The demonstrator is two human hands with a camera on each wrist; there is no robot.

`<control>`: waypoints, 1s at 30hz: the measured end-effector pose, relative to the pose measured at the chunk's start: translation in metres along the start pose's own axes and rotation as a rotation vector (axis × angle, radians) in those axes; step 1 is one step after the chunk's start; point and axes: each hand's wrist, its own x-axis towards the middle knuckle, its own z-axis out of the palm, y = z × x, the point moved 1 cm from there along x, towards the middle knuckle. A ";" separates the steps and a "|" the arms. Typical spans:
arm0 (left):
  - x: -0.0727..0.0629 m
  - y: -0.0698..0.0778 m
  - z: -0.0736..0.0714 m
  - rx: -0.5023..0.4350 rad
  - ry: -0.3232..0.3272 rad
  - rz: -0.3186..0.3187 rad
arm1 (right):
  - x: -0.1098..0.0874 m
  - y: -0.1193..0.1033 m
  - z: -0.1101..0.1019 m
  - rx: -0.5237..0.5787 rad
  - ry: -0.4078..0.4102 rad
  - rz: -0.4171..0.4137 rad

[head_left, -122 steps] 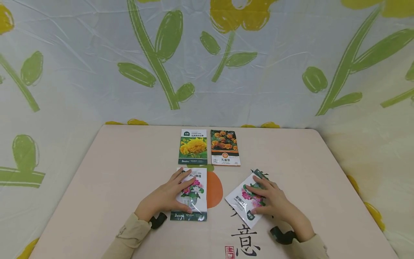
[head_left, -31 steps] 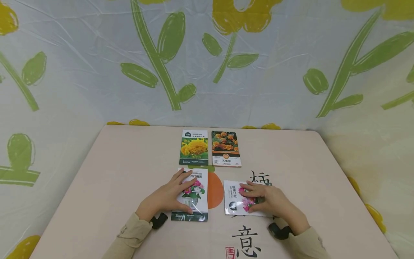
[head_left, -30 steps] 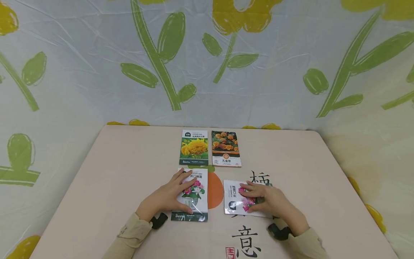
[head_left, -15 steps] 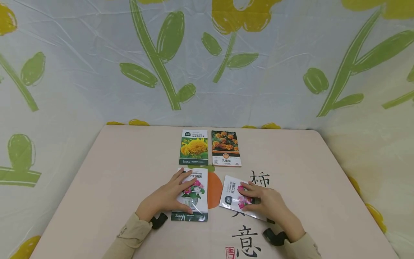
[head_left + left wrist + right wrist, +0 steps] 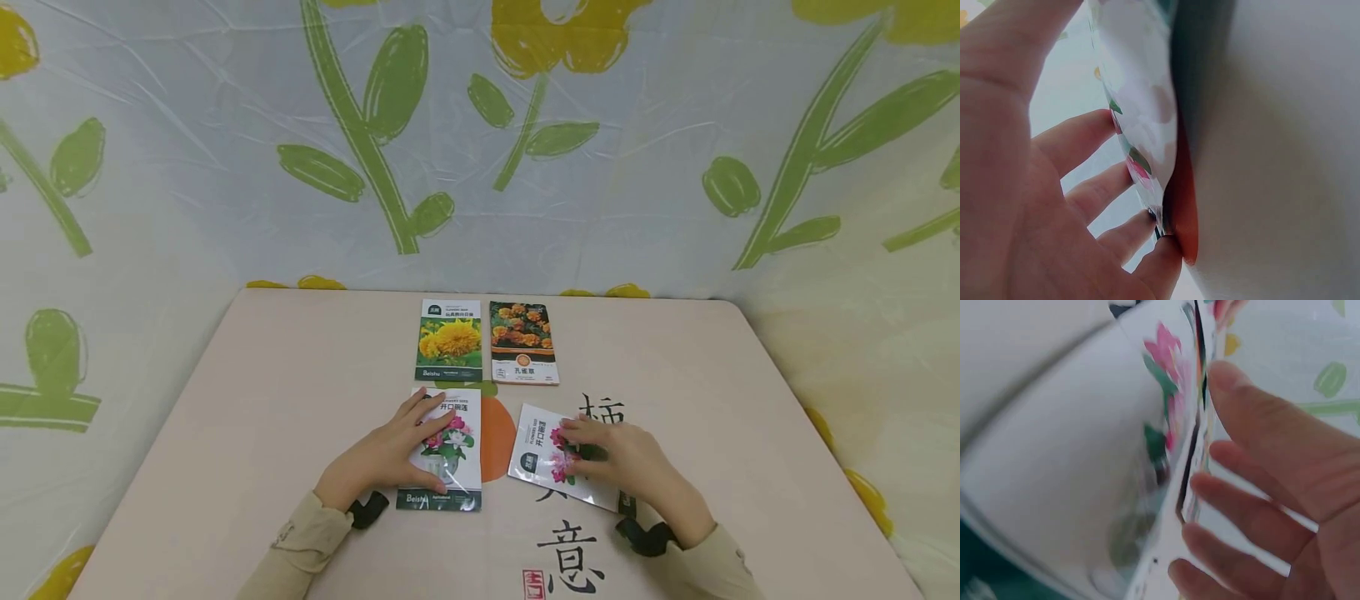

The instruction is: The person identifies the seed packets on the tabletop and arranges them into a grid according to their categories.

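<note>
My left hand (image 5: 384, 454) lies with spread fingers on a white seed packet (image 5: 454, 443) picturing lotus flowers in a bowl, upright at the centre of the table. Its fingers (image 5: 1079, 140) stretch across the packet's face in the left wrist view. To the right, a matching lotus seed packet (image 5: 538, 454) lies turned sideways and slanted, its titled end toward the left. My right hand (image 5: 633, 458) is over that packet's middle and far end, fingers loosely bent. In the right wrist view the fingers (image 5: 1235, 500) are at the packet's surface; whether every fingertip touches is unclear.
Behind them lie a yellow-flower seed packet (image 5: 448, 342) and an orange marigold packet (image 5: 523, 343), side by side. The pale table (image 5: 300, 375) carries a printed orange fruit (image 5: 498, 442) and black characters (image 5: 568, 554). A flower-patterned cloth (image 5: 600, 208) hangs behind.
Over the earlier frames, the right packet has turned from its top pointing toward the lower right to pointing left, then slightly clockwise to a slant. My left hand stays put.
</note>
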 end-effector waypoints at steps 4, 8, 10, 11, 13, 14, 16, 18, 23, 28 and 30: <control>0.001 -0.001 0.001 0.005 0.003 -0.001 | 0.001 0.006 -0.014 0.091 -0.161 -0.050; 0.000 0.000 0.000 -0.004 0.010 0.004 | 0.004 0.012 -0.023 0.121 -0.299 -0.101; 0.000 0.000 0.000 -0.004 0.009 0.005 | 0.005 0.014 -0.025 0.135 -0.338 -0.110; 0.000 0.001 -0.001 -0.004 0.008 0.005 | 0.006 0.016 -0.025 0.155 -0.357 -0.112; 0.000 0.001 -0.001 -0.002 0.008 0.003 | 0.007 0.018 -0.023 0.191 -0.397 -0.101; 0.001 0.001 -0.001 0.001 0.006 0.000 | 0.007 0.019 -0.022 0.207 -0.413 -0.091; 0.001 0.001 -0.001 -0.001 0.005 -0.003 | 0.008 0.021 -0.018 0.228 -0.436 -0.070; 0.001 0.002 -0.001 -0.004 0.002 -0.005 | 0.007 0.022 -0.015 0.223 -0.442 -0.053; 0.001 0.003 -0.002 -0.013 -0.006 -0.018 | 0.005 0.022 -0.011 0.221 -0.414 -0.054; 0.000 0.003 -0.002 -0.014 -0.008 -0.018 | 0.004 0.019 -0.005 0.224 -0.370 -0.035; 0.000 0.003 -0.002 -0.014 -0.008 -0.016 | 0.002 0.017 -0.002 0.227 -0.350 -0.015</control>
